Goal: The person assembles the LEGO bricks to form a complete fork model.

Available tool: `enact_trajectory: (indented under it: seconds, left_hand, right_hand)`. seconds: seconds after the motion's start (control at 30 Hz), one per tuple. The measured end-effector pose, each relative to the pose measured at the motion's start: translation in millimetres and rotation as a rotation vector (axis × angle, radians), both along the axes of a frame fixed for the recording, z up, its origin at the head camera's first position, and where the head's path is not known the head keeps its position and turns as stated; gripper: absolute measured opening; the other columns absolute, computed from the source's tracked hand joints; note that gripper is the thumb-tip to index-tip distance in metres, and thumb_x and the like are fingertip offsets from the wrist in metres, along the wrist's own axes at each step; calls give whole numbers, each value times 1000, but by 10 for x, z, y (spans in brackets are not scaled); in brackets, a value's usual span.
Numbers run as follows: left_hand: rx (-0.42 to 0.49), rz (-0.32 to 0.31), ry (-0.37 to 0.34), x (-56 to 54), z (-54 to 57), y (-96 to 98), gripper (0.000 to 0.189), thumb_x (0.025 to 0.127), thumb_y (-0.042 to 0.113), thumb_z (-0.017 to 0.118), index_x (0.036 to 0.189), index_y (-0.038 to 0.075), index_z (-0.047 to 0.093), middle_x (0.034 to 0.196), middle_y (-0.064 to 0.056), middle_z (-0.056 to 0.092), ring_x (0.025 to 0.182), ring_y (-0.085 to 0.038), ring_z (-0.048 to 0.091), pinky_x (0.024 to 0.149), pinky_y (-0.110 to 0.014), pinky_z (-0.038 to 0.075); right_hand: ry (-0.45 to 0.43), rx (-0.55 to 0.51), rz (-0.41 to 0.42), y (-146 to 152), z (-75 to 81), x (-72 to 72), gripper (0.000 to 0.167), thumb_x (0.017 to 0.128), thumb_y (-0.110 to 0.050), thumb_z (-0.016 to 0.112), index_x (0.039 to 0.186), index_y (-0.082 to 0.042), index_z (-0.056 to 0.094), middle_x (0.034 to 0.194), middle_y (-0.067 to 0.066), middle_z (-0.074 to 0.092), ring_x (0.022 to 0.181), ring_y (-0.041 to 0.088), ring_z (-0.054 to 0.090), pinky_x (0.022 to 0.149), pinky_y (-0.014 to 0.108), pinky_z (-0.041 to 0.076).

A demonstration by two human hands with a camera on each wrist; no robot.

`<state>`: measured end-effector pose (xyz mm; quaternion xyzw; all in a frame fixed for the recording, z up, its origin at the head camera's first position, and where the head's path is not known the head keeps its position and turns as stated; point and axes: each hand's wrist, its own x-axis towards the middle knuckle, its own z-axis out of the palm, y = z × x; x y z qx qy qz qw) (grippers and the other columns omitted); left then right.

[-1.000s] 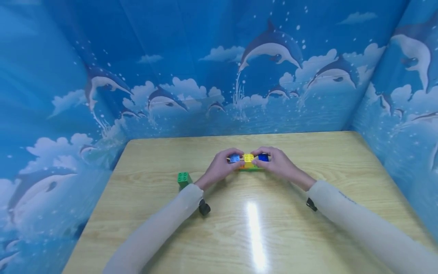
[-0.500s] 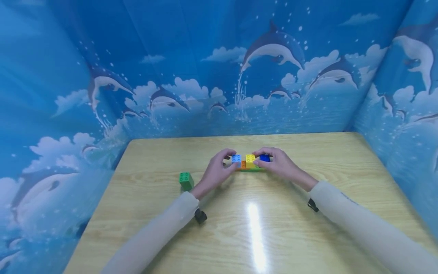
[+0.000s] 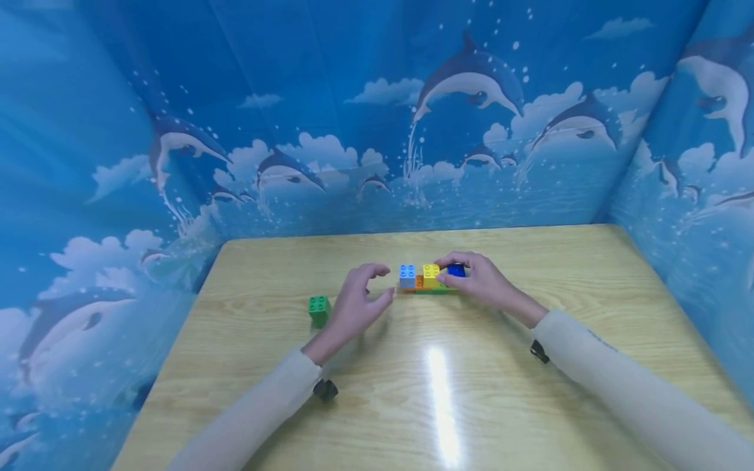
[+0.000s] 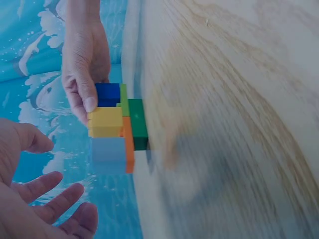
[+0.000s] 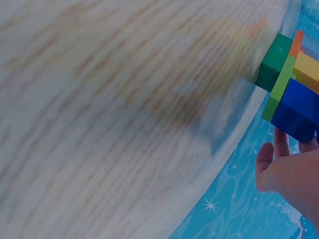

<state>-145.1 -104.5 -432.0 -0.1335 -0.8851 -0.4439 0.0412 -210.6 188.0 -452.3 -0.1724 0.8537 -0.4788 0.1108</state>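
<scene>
A toy brick assembly (image 3: 419,282) stands near the table's back edge. Dark blue (image 4: 108,93), yellow (image 4: 105,122) and light blue (image 4: 108,155) bricks sit on a light green plate (image 5: 280,88) and an orange plate (image 4: 129,144), with a dark green brick (image 4: 138,124) below. My right hand (image 3: 480,281) curls round the dark blue end, its thumb and forefinger tips at the yellow brick. My left hand (image 3: 356,299) is apart from the assembly, left of the light blue brick, holding nothing, fingers spread and gently bent.
A separate green brick (image 3: 319,311) stands on the wooden table (image 3: 501,392), just left of my left wrist. Dolphin-printed curtains (image 3: 377,131) rise behind the table and along both sides. Dark devices (image 3: 325,390) are strapped at my wrists.
My left hand has let go of the light blue brick and moved left, away from the assembly. That brick now sits beside the yellow one with a small gap. My right hand stays put.
</scene>
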Motion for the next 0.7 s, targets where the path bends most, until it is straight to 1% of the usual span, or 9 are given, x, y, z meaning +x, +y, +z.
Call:
enact_trajectory:
  seconds: [0.13,0.27,0.43,0.5,0.67,0.7]
  left_hand:
    - [-1,-2,51,117,100,-80,42,99,14,79,138,6,67,135,-9,68,127,-35,59,96,-51,57]
    - [38,0,74,248,179,-157,39,98,11,79,135,6,69,132,-10,70,121,-31,60,90,-55,58]
    - [86,12,105,402,227,-246,37,97,9,80,133,7,70,130,-7,71,118,-26,60,88,-54,57]
    - [91,22,123,449,237,-284,37,97,9,80,133,8,71,130,-5,71,118,-24,60,88,-51,56]
    - [115,60,160,537,282,-398,38,97,9,80,134,9,70,134,-4,70,126,-23,59,96,-49,52]
    - [124,71,163,549,289,-423,38,97,9,80,134,9,70,135,-4,69,126,-23,59,98,-50,52]
  right_hand:
    - [-4,3,4,16,18,1,41,104,-36,78,139,-14,73,149,13,63,145,42,48,115,68,42]
    - [-6,0,12,14,13,-13,42,105,-36,77,140,-14,72,149,13,63,144,42,50,115,67,42]
    - [-6,3,12,-4,9,-28,42,105,-35,76,141,-13,72,151,12,62,146,41,48,117,66,40]
    - [-5,1,12,-7,15,-27,41,106,-34,76,141,-13,72,150,12,62,146,40,48,118,66,40]
    - [-2,8,14,5,17,-17,41,106,-34,76,141,-13,72,150,13,62,147,41,48,118,67,39]
    - [-1,11,13,10,17,-13,41,106,-34,76,141,-13,72,150,14,62,147,41,47,118,67,39]
